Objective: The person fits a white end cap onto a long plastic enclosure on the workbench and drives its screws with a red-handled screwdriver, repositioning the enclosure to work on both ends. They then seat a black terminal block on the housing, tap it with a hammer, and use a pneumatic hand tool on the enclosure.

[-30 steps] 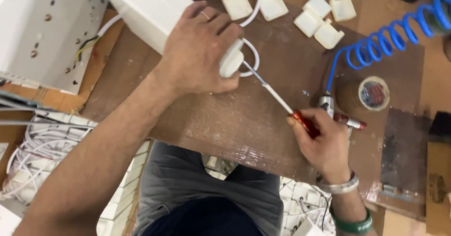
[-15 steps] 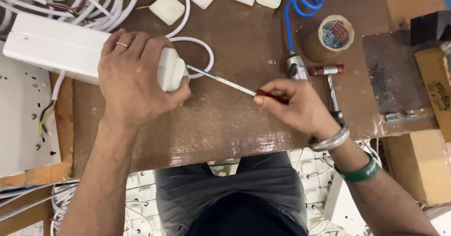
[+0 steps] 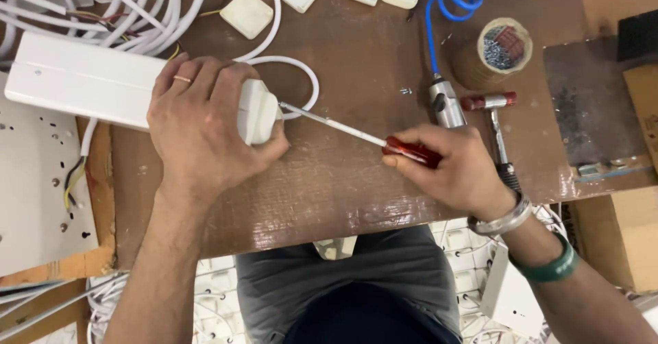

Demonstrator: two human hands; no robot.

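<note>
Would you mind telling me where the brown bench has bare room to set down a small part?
Bare bench lies along the near edge, between the left hand and right hand below the screwdriver, and in the middle above its shaft. The far left is crowded with white cables; right of the blue hose lie tools and a tape roll.

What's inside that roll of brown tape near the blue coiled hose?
The hollow of the brown tape roll holds a heap of small silvery screws with something reddish among them. How deep the heap goes, and what lies beneath it, is covered.
</note>
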